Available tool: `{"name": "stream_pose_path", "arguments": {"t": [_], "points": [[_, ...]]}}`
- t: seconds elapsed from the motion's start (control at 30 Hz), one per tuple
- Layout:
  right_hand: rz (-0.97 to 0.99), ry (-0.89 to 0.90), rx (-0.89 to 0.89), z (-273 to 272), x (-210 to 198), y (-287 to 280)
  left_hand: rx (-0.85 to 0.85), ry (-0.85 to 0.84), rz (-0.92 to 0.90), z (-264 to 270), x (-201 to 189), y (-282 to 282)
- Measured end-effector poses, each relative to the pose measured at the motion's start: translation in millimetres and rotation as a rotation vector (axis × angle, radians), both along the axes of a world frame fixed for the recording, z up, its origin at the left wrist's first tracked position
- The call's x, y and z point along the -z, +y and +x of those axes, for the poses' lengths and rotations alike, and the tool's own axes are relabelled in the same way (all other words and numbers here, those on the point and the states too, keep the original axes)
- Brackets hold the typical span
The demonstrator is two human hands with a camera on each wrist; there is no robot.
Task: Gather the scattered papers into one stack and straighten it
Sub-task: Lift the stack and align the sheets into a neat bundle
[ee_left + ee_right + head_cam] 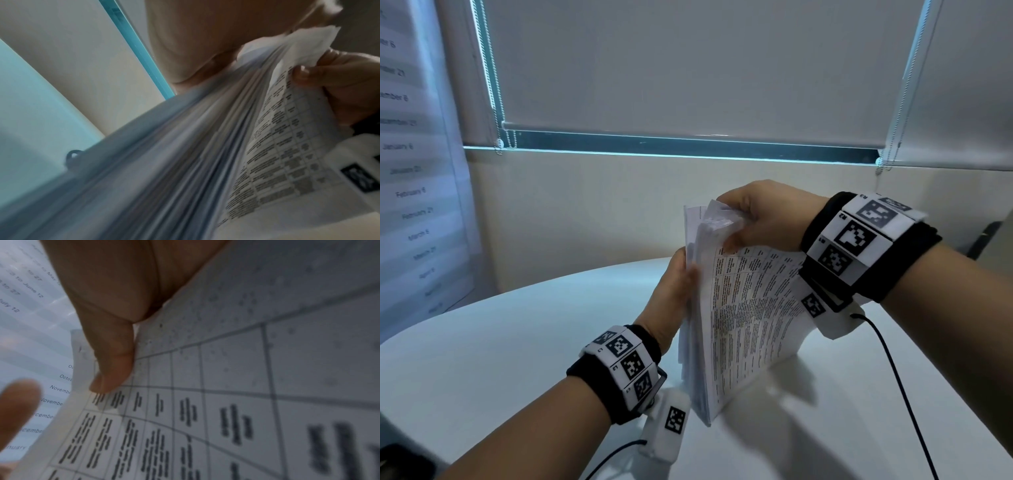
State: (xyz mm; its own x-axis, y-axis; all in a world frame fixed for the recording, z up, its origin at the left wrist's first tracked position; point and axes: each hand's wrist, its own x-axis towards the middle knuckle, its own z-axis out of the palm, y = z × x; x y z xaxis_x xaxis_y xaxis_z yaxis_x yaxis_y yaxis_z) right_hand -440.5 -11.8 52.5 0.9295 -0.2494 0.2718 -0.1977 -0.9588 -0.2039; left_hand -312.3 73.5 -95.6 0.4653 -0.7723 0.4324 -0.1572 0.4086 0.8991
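Head view. The stack of papers stands on its lower edge on the white table, near the table's middle, tilted so that the printed top sheet faces the right arm. The left hand holds the stack's long side edge, fingers hidden behind the sheets; the right hand is curled over the upper corner, its grip clamped on the crumpled top edges. No loose sheets show on the table, so gathering appears done and squaring is the step in hand. Two black cables trail from the wrist units across the table's near edge. A roller blind and a wall chart of dates lie behind, well apart from the work.

Left wrist view. The sheet edges fan out unevenly — a loose, thin, floppy bundle that is likely to slide sheet on sheet. The right hand's fingertips pinch the printed sheet near its creased corner.

Right wrist view. The thumb presses the top sheet just below its upper edge; a left fingertip shows blurred beside the stack. Judgement: hold both long sides loosely and tap the lower edge on the table — a tight pinch at the bent corner would probably crease it further. Nothing visible obstructs the tapping spot.
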Motion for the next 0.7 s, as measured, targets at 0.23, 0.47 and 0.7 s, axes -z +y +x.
{"name": "stream_pose_path", "arguments": {"t": [0.23,0.47,0.7], "points": [[0.057,0.011,-0.030,-3.7,-1.0,-2.3,0.000,0.046,0.124,7.8,-25.1,4.0],[0.070,0.006,-0.036,-4.0,-0.9,-2.3,-0.115,-0.113,0.181,13.1,-42.0,2.5],[0.115,0.026,-0.079,-7.8,-3.3,-2.7,-0.329,-0.056,0.052,33.6,-41.4,-9.1]]}}
